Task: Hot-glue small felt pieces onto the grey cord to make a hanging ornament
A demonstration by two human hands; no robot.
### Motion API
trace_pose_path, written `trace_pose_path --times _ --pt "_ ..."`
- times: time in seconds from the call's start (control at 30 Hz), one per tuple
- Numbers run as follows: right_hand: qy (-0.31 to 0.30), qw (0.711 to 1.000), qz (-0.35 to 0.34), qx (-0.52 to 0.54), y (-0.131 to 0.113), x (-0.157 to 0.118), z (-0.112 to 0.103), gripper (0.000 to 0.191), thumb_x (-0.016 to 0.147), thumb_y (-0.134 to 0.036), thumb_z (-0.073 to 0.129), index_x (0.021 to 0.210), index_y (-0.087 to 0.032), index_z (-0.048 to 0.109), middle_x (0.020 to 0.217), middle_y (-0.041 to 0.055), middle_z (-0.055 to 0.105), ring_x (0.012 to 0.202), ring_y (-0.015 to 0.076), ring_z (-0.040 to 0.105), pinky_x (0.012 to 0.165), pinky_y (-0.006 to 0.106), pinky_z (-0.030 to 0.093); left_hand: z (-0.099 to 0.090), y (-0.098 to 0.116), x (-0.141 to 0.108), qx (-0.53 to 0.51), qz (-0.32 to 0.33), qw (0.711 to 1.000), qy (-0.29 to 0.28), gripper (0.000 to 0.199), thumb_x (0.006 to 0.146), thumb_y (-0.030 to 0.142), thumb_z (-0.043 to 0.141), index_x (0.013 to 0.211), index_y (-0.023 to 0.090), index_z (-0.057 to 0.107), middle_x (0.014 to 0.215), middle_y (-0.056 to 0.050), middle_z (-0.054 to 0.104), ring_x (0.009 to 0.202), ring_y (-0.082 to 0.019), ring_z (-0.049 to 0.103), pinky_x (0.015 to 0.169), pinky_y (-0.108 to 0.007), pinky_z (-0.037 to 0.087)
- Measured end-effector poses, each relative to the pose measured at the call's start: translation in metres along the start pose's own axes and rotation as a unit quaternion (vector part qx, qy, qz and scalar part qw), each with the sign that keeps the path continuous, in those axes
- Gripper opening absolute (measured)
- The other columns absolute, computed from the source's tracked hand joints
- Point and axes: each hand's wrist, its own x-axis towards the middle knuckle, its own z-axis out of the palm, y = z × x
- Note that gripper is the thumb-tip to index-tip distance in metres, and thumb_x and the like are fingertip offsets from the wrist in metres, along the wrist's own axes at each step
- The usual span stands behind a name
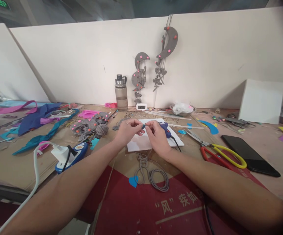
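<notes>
Phone (250,155) right of scissors (217,151); bottle (121,94) behind board (156,140)

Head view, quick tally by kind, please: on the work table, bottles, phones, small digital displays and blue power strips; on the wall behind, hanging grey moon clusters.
Bottle: 1
Phone: 1
Small digital display: 1
Blue power strip: 1
Hanging grey moon clusters: 2
Total: 6

The dark piece (143,126) — mostly hidden by fingers (134,122) — is unclear.
</notes>
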Motion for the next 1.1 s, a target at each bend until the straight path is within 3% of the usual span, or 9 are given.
trace_pose_path --times 0.2,0.57,0.83,1.0,1.1 --pt "0.025 0.999 0.024 0.01 0.0 0.003 -0.001 0.009 0.082 -0.027 0.046 0.077 -0.02 0.05 0.07 -0.0014 0.053 0.065 0.0135 0.048 0.064 0.027 0.037 0.002 0.001 -0.001 -0.014 -0.017 1.0 -0.014 0.018 0.072 0.028 0.069 0.076 0.011 0.063 0.067 -0.004 0.068 0.061 -0.014 0.066 0.066 -0.029 0.057" --pt "0.034 0.999 0.028 -0.008 0.003 0.004 -0.001 0.006 0.079 -0.025 0.046 0.075 -0.021 0.05 0.069 -0.0009 0.054 0.064 0.0137 0.048 0.063 0.027 0.038 0.002 0.007 -0.002 -0.048 -0.06 0.997 -0.032 0.019 0.068 0.026 0.073 0.079 0.011 0.069 0.07 -0.005 0.069 0.064 -0.014 0.067 0.071 -0.03 0.057" --pt "0.001 1.0 0.014 -0.014 -0.001 0.004 -0.002 0.015 0.083 -0.027 0.044 0.094 -0.02 0.049 0.08 0.0021 0.059 0.074 0.0164 0.054 0.07 0.029 0.041 -0.001 -0.003 0.004 -0.048 -0.049 0.998 0.007 0.024 0.067 0.032 0.074 0.075 0.011 0.065 0.07 -0.005 0.068 0.067 -0.015 0.068 0.071 -0.03 0.058" --pt "-0.026 0.998 0.004 -0.055 -0.012 0.006 -0.005 0.011 0.084 -0.025 0.044 0.087 -0.02 0.053 0.078 0.0015 0.06 0.073 0.0154 0.054 0.069 0.028 0.039 -0.007 -0.004 0.008 -0.041 -0.026 0.996 0.081 0.022 0.071 0.031 0.07 0.077 0.011 0.063 0.069 -0.005 0.068 0.064 -0.015 0.068 0.071 -0.032 0.058" --pt "-0.061 0.994 0.002 -0.093 -0.017 0.007 -0.007 0.012 0.084 -0.024 0.044 0.079 -0.021 0.055 0.074 0.0003 0.06 0.069 0.0145 0.053 0.066 0.027 0.037 -0.011 -0.005 0.01 -0.057 -0.011 0.994 0.094 0.023 0.072 0.033 0.069 0.077 0.012 0.062 0.07 -0.004 0.068 0.067 -0.015 0.068 0.074 -0.032 0.058"
